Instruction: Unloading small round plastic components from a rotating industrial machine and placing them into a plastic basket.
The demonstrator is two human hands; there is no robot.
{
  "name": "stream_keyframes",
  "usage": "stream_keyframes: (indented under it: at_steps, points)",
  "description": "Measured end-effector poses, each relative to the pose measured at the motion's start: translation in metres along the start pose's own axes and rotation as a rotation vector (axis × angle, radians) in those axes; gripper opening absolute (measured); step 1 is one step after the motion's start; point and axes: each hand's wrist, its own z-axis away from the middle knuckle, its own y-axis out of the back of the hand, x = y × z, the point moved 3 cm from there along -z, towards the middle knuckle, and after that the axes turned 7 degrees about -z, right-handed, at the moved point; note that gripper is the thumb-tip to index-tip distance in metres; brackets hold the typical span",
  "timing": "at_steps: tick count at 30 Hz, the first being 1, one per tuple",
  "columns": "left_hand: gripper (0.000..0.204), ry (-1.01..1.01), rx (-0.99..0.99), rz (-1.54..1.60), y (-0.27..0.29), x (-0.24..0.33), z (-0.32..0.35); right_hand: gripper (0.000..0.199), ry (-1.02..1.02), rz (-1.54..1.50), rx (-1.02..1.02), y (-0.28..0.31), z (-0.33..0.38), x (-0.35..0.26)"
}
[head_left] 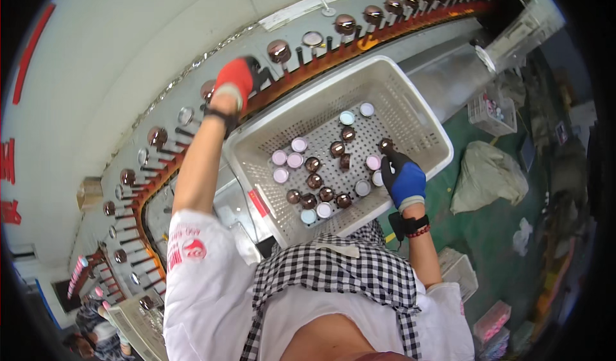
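My right hand (pixel 405 180), in a blue and black glove, reaches over the near right side of a grey perforated plastic crate (pixel 410 108). Its fingertips close on a shiny brown dome-shaped piece (pixel 385 145). Several similar brown pieces (pixel 312 164) lie loose inside, among round pieces with pale pink, white or light blue faces (pixel 295 160). Beyond the crate's far left corner, my left hand (pixel 240 82), red and black gloved, is at a curved line of black holders. Motion smears its fingers, so any grip is unclear. Nearest it stands a brown dome (pixel 278 51) on a holder.
The curved line (pixel 301 75) carries more brown domes and silvery round pieces along the far side and left. On the green floor at right are a cloth sack (pixel 491 178) and a small crate (pixel 493 114). Another person (pixel 96 335) is at lower left.
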Motion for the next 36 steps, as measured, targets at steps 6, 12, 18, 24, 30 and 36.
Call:
stream_keyframes:
  at_steps: [6,12,18,24,30,36]
  points:
    - [0.033,-0.365,0.138,0.011,-0.021,0.047,0.112,0.026,-0.007,0.019,0.005,0.003,0.005,0.008]
    - [0.055,-0.723,-0.260,0.304,0.005,0.123,0.109,0.027,-0.077,0.067,-0.052,0.005,0.001,0.004]
    - [0.074,-0.645,0.418,-0.105,0.036,0.106,-0.039,0.027,-0.020,0.015,-0.016,-0.002,-0.002,-0.008]
    - [0.069,-0.008,-0.207,0.207,-0.008,0.079,-0.090,0.026,-0.030,0.000,0.015,0.006,-0.003,-0.013]
    - [0.022,-0.806,0.210,-0.428,-0.019,0.102,0.004,0.024,-0.022,0.007,-0.003,0.016,-0.002,-0.014]
    - [0.049,-0.368,0.424,-0.188,0.021,0.033,-0.018,0.023,-0.006,0.016,-0.026,0.013,-0.003,-0.019]
